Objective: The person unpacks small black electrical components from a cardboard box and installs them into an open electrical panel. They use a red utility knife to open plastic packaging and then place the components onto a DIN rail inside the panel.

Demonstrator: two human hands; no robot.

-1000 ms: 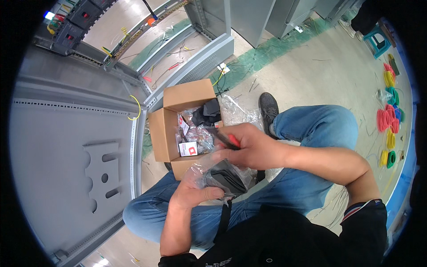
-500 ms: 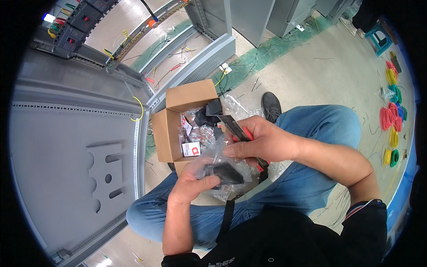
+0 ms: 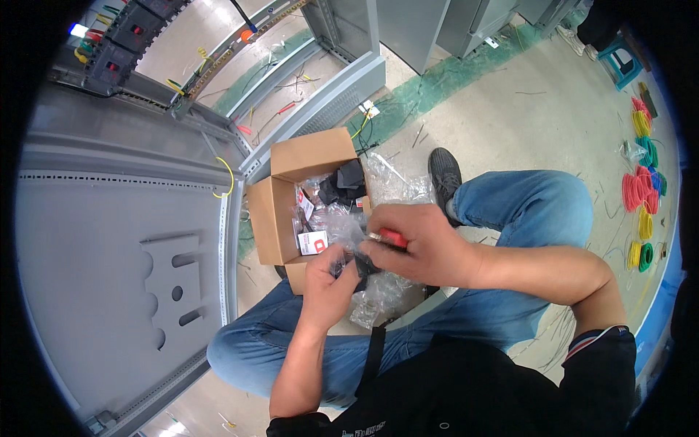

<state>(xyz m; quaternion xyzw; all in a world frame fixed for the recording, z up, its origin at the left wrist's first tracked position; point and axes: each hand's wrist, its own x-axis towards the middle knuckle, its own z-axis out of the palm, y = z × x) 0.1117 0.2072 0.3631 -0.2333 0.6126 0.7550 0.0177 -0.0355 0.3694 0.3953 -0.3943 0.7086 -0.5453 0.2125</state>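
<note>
Over my lap, my left hand (image 3: pixel 328 284) is closed, thumb and fingers pinching a small black part (image 3: pixel 362 271) in clear plastic wrapping (image 3: pixel 382 297). My right hand (image 3: pixel 426 247) is wrapped round a red-and-black utility knife (image 3: pixel 393 237); its metal end points toward the left hand, and most of its body is hidden by the fingers. The two hands nearly meet. Just beyond them stands an open cardboard box (image 3: pixel 273 218), holding clear bags, a white carton with red print (image 3: pixel 313 242) and black pieces (image 3: pixel 342 183).
A grey metal cabinet panel (image 3: pixel 109 255) stands on my left, with black circuit breakers (image 3: pixel 116 62) in the frame beyond. Loose plastic film (image 3: pixel 397 178) lies beside the box. At far right are coils of coloured wire (image 3: pixel 637 193) and a blue stool (image 3: pixel 620 65).
The utility knife has turned, its long black body now mostly hidden. My right hand has shifted slightly right and down. My left hand has risen toward the box, with the black part now more covered.
</note>
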